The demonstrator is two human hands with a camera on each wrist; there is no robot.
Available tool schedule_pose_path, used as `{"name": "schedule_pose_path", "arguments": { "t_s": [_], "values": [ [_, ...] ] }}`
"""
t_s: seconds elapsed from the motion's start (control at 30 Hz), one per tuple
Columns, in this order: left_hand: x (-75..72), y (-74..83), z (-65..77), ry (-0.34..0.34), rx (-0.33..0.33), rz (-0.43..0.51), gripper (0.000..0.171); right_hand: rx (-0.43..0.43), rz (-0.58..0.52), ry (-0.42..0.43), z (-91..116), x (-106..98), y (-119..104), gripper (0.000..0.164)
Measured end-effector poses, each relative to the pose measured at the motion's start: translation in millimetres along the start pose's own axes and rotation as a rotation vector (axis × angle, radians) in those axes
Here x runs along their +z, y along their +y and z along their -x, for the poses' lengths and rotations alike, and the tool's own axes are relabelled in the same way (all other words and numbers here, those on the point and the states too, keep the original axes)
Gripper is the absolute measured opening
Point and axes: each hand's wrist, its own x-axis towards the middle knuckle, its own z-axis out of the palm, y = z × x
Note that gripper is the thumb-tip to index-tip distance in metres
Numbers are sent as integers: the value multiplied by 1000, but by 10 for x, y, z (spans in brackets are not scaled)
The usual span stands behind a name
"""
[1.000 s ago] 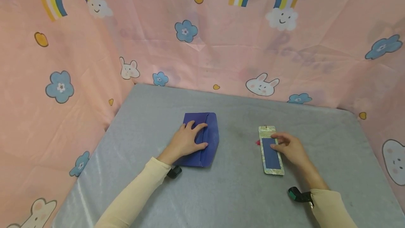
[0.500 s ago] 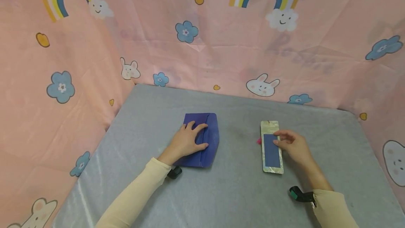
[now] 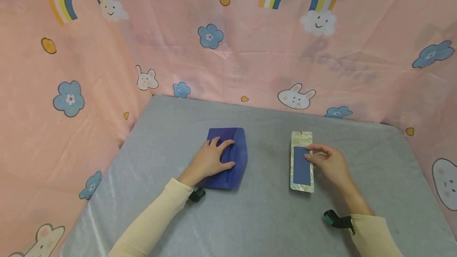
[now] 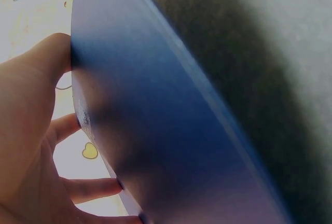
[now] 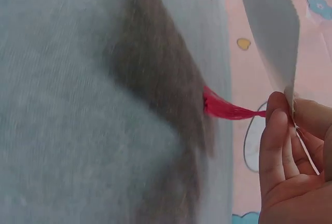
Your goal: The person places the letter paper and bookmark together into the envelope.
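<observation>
A dark blue envelope (image 3: pixel 238 162) lies on the table with its flap spread to the right. My left hand (image 3: pixel 208 158) rests on it, fingers and thumb spread and their tips touching the paper. The left wrist view shows the envelope (image 4: pixel 155 115) close up, with the fingertips of the left hand (image 4: pixel 31 115) against its face. Between thumb and fingers, my right hand (image 3: pixel 328 163) pinches a bookmark (image 3: pixel 302 165) with a pale green patterned border and blue middle panel. In the right wrist view the bookmark (image 5: pixel 272 32) is held above the table, with a red tassel (image 5: pixel 228 109) hanging.
A grey cloth covers the table (image 3: pixel 264 225). Behind and to the left hangs a pink patterned curtain (image 3: pixel 168 19). Black wrist cameras sit near the left cuff (image 3: pixel 197 194) and right cuff (image 3: pixel 337 220).
My right hand has raised the bookmark, turned it more upright and, lately, shifted it slightly left. The tassel no longer shows in the head view. The left hand and envelope stay in place.
</observation>
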Motion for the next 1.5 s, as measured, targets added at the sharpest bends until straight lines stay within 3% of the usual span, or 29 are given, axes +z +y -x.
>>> {"name": "schedule_pose_path", "arguments": {
  "t_s": [0.87, 1.1, 1.5],
  "values": [
    [9, 11, 2, 8, 12, -10, 73, -135, -127, -13, -5, 331, -249, 33],
    [20, 5, -12, 1, 5, -16, 73, -144, -110, -13, 13, 437, -377, 29],
    [23, -6, -14, 2, 7, -24, 73, -169, -183, -85, 23, 639, -518, 29]
  ]
}}
